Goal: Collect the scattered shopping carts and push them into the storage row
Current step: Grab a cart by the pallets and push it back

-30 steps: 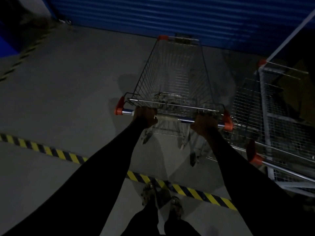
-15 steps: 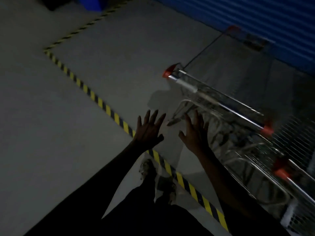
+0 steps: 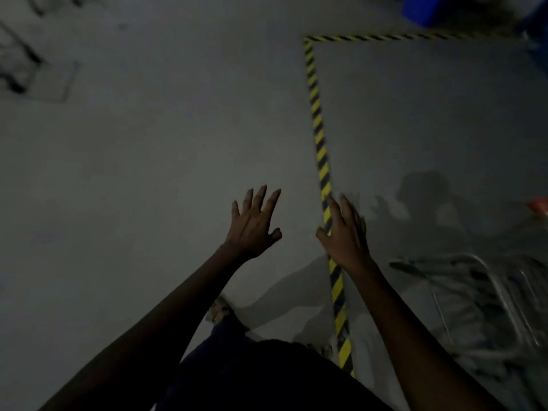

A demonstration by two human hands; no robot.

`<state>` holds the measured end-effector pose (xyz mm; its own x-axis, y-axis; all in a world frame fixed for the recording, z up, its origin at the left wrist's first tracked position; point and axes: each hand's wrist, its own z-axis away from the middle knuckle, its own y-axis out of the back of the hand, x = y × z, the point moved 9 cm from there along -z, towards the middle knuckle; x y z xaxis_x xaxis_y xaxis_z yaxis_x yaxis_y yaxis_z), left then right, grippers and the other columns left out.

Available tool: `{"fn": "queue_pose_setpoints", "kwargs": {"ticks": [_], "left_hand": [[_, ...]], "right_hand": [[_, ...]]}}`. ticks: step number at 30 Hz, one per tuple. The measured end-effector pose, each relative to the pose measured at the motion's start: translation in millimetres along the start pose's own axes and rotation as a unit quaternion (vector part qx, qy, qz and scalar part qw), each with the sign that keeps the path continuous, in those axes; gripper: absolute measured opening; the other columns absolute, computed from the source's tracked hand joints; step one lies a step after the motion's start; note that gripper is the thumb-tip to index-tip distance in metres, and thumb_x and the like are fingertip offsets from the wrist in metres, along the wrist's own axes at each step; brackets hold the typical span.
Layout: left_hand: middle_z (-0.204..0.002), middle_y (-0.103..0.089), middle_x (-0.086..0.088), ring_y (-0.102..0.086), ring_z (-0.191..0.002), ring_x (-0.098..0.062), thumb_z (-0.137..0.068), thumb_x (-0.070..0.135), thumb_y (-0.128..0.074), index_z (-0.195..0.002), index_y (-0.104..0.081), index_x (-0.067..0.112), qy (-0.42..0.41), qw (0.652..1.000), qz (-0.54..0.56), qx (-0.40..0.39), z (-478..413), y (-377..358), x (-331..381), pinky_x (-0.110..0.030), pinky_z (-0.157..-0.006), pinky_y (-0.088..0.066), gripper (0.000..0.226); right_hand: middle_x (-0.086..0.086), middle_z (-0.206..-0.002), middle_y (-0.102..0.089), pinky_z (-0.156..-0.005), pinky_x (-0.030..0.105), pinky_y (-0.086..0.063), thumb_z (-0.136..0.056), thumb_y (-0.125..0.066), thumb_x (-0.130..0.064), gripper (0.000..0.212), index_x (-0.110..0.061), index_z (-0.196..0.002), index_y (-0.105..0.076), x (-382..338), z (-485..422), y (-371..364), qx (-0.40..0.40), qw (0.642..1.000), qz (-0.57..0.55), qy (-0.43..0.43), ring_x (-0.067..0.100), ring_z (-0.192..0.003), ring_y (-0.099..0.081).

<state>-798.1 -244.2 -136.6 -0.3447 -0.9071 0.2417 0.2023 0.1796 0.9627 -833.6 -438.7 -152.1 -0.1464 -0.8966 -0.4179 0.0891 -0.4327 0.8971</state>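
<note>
Both my hands are held out in front of me over the grey floor, fingers spread, holding nothing. My left hand [image 3: 255, 223] hovers left of the striped floor tape. My right hand [image 3: 345, 232] is over the tape. Only the blurred metal frame of a shopping cart [image 3: 486, 295] shows at the lower right edge, with a red handle cap [image 3: 538, 204] above it. Neither hand touches the cart.
Yellow-and-black hazard tape [image 3: 321, 155] runs up the floor and turns right at a corner near the top. A blue object [image 3: 427, 8] sits at the top right. Dark blurred markings [image 3: 20, 63] lie at the upper left. My legs and feet are below.
Both hands have let go of the cart handle and opened. My view has swung left, so the cart has slid to the right edge and the blue shutter is out of view.
</note>
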Motion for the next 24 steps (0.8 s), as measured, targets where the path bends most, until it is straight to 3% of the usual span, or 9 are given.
{"fn": "queue_pose_setpoints", "kwargs": {"ticks": [13, 24], "left_hand": [[-0.16, -0.006, -0.006, -0.005, -0.146, -0.033, -0.088, 0.047, -0.052, -0.152, 0.003, 0.029, 0.271, 0.958, 0.05, 0.084, 135.0, 99.7, -399.2, -0.059, -0.112, -0.017, 0.086], [-0.16, -0.008, -0.006, -0.008, -0.145, -0.032, -0.088, 0.046, -0.052, -0.152, 0.004, 0.03, 0.429, 0.89, 0.083, 0.13, 222.1, 139.1, -580.0, -0.058, -0.111, -0.017, 0.086]], "right_hand": [[0.006, -0.159, -0.015, -0.113, 0.052, -0.023, -0.091, -0.057, -0.033, 0.072, -0.032, -0.152, -0.018, -403.2, -90.6, -174.6, -0.134, 0.968, 0.002, 0.214, 0.026, -0.144, -0.019], [0.008, -0.157, -0.019, -0.109, 0.05, -0.031, -0.092, -0.057, -0.034, 0.07, -0.03, -0.151, -0.02, -640.0, -107.4, -276.0, -0.221, 0.9, 0.005, 0.375, 0.028, -0.139, -0.028]]}}
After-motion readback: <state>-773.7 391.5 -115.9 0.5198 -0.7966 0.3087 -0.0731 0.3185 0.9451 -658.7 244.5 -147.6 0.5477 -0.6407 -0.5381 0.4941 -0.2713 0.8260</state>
